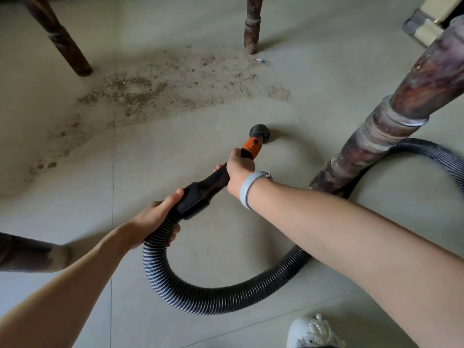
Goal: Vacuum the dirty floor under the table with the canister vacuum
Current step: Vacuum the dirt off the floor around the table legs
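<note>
grey ribbed plastic makes up the vacuum hose [216, 300], which loops across the pale tiled floor [175, 159], curls low in front of the person and runs off to the right behind a table leg [391, 116]. the left hand [155, 222] is wrapped around the hose just where the ribbing meets the black cuff [193, 199], thumb lying along the top of the cuff. the right hand [239, 169] grips the black wand farther along, just behind an orange collar [251, 146], and a light grey wristband [248, 189] sits on that wrist. beyond the collar the round black nozzle [259, 131] points down at the tile; whether it touches the floor cannot be told. the nozzle stands on a cleaner stretch, with the dirt patch [163, 89] spread just beyond it as a broad band of brown crumbs and dust running from the lower left up toward the far legs. two more dark wooden legs stand past the dirt, one on the far left [60, 43] and one near the middle [252, 28]. a small white scrap [258, 61] lies by the middle leg. a white shoe [311, 332] shows at the bottom edge. the canister itself is out of view.
</note>
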Demonstrator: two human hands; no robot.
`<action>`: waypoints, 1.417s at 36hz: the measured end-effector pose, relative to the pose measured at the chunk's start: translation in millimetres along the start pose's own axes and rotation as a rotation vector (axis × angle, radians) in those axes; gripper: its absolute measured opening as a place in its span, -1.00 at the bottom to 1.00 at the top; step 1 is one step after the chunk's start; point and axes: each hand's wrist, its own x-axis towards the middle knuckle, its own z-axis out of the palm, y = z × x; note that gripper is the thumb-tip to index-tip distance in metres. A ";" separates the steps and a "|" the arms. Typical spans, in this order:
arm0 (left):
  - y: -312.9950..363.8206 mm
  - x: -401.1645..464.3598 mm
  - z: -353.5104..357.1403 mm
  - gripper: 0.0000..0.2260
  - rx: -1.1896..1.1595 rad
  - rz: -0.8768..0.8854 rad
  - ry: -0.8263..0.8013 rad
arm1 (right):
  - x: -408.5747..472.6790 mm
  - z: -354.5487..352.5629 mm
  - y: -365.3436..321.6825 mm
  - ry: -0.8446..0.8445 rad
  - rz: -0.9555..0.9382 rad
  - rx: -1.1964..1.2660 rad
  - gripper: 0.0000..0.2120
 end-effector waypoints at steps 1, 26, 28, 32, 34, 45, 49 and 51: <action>-1.5 0.3 -0.9 -0.30 -0.005 -0.006 -0.011 | 1.1 -2.4 8.0 0.016 -0.028 -0.096 -0.61; 1.3 -16.0 25.6 -0.50 0.074 0.127 -0.083 | 12.9 -43.1 -10.8 0.034 0.086 0.154 -0.79; -2.1 -21.5 25.0 -0.50 0.070 0.122 -0.073 | 11.7 -39.3 -14.0 0.041 0.081 0.152 -0.81; -13.3 -32.0 16.3 -0.34 0.079 0.074 -0.086 | 2.7 -25.6 -2.4 -0.033 0.104 0.115 -0.80; -18.2 -36.7 13.7 -0.25 0.057 0.054 -0.114 | -3.8 -15.1 10.0 -0.071 0.126 0.090 -0.77; -64.6 -72.1 23.0 -0.44 0.117 -0.212 -0.373 | -46.3 37.1 86.5 -0.391 0.175 -0.300 -0.65; -68.3 -74.1 17.8 -0.62 0.091 -0.243 -0.308 | -57.2 61.5 89.5 -0.466 0.150 -0.386 -0.65; -66.0 -72.3 11.3 -0.64 0.077 -0.233 -0.238 | -58.0 71.2 85.3 -0.439 0.103 -0.391 -0.69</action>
